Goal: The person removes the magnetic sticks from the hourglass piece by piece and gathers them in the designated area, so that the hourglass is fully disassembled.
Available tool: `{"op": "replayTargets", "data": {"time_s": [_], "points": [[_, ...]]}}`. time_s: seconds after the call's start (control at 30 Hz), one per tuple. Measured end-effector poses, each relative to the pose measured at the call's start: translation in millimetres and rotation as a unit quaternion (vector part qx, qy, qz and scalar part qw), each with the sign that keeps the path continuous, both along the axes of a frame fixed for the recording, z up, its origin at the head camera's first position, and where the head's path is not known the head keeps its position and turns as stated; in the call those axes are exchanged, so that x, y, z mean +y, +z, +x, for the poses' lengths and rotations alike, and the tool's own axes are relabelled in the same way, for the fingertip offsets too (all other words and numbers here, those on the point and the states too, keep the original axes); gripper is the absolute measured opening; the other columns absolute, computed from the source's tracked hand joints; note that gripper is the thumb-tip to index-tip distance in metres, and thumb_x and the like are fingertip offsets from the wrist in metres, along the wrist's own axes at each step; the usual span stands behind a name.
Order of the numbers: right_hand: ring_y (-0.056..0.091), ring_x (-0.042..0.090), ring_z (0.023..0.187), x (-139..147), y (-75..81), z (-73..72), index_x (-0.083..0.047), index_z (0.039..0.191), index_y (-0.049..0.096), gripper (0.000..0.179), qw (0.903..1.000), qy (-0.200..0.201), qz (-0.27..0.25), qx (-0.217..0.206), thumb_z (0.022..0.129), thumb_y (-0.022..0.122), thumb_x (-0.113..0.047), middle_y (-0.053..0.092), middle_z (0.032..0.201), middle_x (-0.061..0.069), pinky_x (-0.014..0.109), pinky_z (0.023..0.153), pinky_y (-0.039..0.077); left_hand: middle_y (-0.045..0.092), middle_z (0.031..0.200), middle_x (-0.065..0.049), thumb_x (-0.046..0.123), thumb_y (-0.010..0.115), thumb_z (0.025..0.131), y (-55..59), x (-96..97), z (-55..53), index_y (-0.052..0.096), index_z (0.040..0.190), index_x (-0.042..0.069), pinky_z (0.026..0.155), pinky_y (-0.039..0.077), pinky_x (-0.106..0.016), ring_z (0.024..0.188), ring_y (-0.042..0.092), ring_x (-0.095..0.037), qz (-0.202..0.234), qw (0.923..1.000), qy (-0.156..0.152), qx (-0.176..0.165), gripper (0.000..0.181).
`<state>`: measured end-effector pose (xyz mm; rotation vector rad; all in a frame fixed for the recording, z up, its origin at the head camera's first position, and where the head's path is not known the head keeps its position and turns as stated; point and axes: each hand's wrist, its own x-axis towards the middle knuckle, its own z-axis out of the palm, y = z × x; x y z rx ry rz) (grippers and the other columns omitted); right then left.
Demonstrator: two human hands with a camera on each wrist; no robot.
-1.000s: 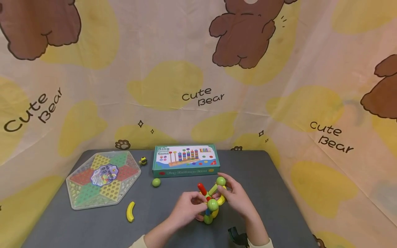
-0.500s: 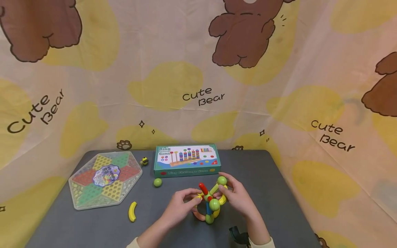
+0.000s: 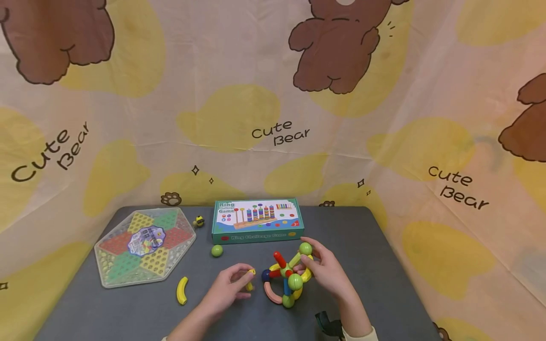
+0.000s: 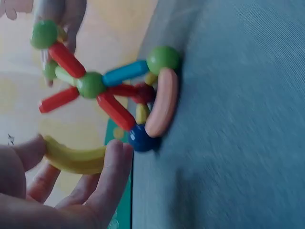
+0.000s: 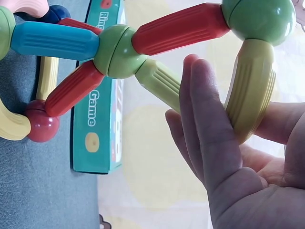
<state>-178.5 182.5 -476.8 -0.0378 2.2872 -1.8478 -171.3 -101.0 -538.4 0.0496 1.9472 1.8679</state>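
A building toy of coloured sticks and balls, with a light green ball (image 5: 120,51) at its centre, stands on the table. My right hand (image 3: 327,271) grips the curved yellow stick (image 5: 252,90) on its right side, fingers behind and thumb opposite. My left hand (image 3: 228,286) is apart from the toy on its left, pinching a separate curved yellow stick (image 4: 76,159) between thumb and fingers. Facing that hand are the toy's dark blue ball (image 4: 142,137) and curved pink stick (image 4: 163,102). A red stick (image 3: 279,259) sticks up with a free end.
Another curved yellow stick (image 3: 181,291) and a green ball (image 3: 217,251) lie to the left. The Ring Challenge Game box (image 3: 258,237) stands behind. A hexagonal game board (image 3: 147,279), a small bee figure (image 3: 198,221) and a black object (image 3: 328,326) are also on the table.
My left hand has drawn away from the toy to the left with the curved yellow stick, leaving the dark blue ball in sight. The right hand has kept its grip almost in place.
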Motion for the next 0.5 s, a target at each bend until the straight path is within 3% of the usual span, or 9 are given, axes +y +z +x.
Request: {"op": "replayTargets", "data": {"time_s": [0.07, 0.13, 0.2, 0.27, 0.3, 0.37, 0.43, 0.47, 0.5], "points": [[0.074, 0.03, 0.086, 0, -0.2, -0.4, -0.013, 0.151, 0.043, 0.053, 1.0, -0.003, 0.002, -0.002, 0.101, 0.06, -0.011, 0.06, 0.13, 0.021, 0.037, 0.076, 0.062, 0.066, 0.12, -0.021, 0.035, 0.067, 0.098, -3.6, -5.0, -0.1, 0.06, 0.128, -0.003, 0.082, 0.061, -0.043, 0.1, 0.068, -0.026, 0.008, 0.9998, 0.006, -0.018, 0.049], [0.074, 0.029, 0.085, 0, -0.4, -0.6, -0.014, 0.15, 0.044, 0.053, 1.0, -0.007, 0.005, -0.005, 0.101, 0.061, -0.011, 0.061, 0.128, 0.021, 0.037, 0.076, 0.062, 0.068, 0.114, -0.018, 0.031, 0.068, 0.097, -7.7, -9.7, -0.9, 0.061, 0.124, -0.005, 0.083, 0.06, -0.042, 0.098, 0.069, -0.025, -0.003, 0.9999, 0.011, -0.013, 0.045], [0.074, 0.029, 0.085, 0, -1.4, -0.8, -0.014, 0.15, 0.044, 0.053, 0.9999, -0.01, 0.009, -0.005, 0.101, 0.061, -0.01, 0.061, 0.128, 0.02, 0.037, 0.075, 0.062, 0.069, 0.107, -0.013, 0.025, 0.07, 0.095, -11.8, -14.3, -1.9, 0.065, 0.116, -0.004, 0.082, 0.06, -0.04, 0.096, 0.069, -0.022, -0.044, 0.9988, 0.009, 0.019, 0.036], [0.074, 0.029, 0.085, 0, -1.7, -1.1, -0.015, 0.15, 0.044, 0.053, 0.9999, -0.013, 0.009, -0.007, 0.1, 0.061, -0.01, 0.061, 0.127, 0.02, 0.037, 0.075, 0.062, 0.068, 0.1, -0.006, 0.02, 0.072, 0.091, -17.0, -19.2, -2.8, 0.068, 0.105, 0.002, 0.077, 0.057, -0.035, 0.091, 0.066, -0.019, -0.114, 0.9905, 0.004, 0.077, 0.024], [0.074, 0.029, 0.085, 0, -2.1, -1.2, -0.015, 0.15, 0.044, 0.053, 0.9998, -0.013, 0.009, -0.007, 0.1, 0.061, -0.01, 0.061, 0.128, 0.02, 0.037, 0.075, 0.062, 0.067, 0.099, -0.003, 0.018, 0.073, 0.088, -20.0, -22.0, -3.4, 0.069, 0.1, 0.006, 0.075, 0.055, -0.034, 0.09, 0.064, -0.017, -0.16, 0.9806, -0.003, 0.113, 0.017], [0.074, 0.029, 0.085, 0, -2.8, -1.7, -0.015, 0.15, 0.044, 0.053, 0.9999, -0.012, 0.007, -0.007, 0.1, 0.061, -0.01, 0.06, 0.128, 0.02, 0.037, 0.075, 0.062, 0.064, 0.101, 0.0, 0.015, 0.075, 0.084, -26.1, -28.4, -4.4, 0.068, 0.093, 0.014, 0.074, 0.051, -0.033, 0.09, 0.061, -0.016, -0.243, 0.9526, -0.022, 0.181, 0.011], [0.073, 0.029, 0.085, -1, -2.5, -2.2, -0.015, 0.15, 0.044, 0.053, 0.9999, -0.011, 0.004, -0.008, 0.1, 0.062, -0.01, 0.06, 0.129, 0.02, 0.037, 0.075, 0.062, 0.062, 0.108, -0.001, 0.014, 0.076, 0.082, -32.7, -35.1, -5.5, 0.066, 0.09, 0.019, 0.078, 0.053, -0.038, 0.095, 0.06, -0.019, -0.295, 0.9264, -0.04, 0.231, 0.014], [0.073, 0.029, 0.085, -1, -2.8, -2.3, -0.014, 0.15, 0.043, 0.054, 0.9999, -0.01, 0.004, -0.007, 0.1, 0.062, -0.01, 0.06, 0.128, 0.02, 0.037, 0.075, 0.062, 0.061, 0.113, -0.002, 0.013, 0.077, 0.081, -35.8, -38.4, -6.1, 0.066, 0.09, 0.02, 0.082, 0.053, -0.04, 0.1, 0.06, -0.021, -0.31, 0.9163, -0.05, 0.248, 0.016], [0.073, 0.029, 0.085, -1, -2.7, -2.5, -0.014, 0.15, 0.043, 0.054, 0.9999, -0.008, 0.004, -0.006, 0.1, 0.062, -0.01, 0.06, 0.128, 0.02, 0.037, 0.076, 0.062, 0.061, 0.118, -0.004, 0.012, 0.077, 0.081, -38.1, -41.5, -6.8, 0.066, 0.09, 0.02, 0.085, 0.054, -0.044, 0.104, 0.061, -0.024, -0.315, 0.9117, -0.06, 0.257, 0.017]]}}
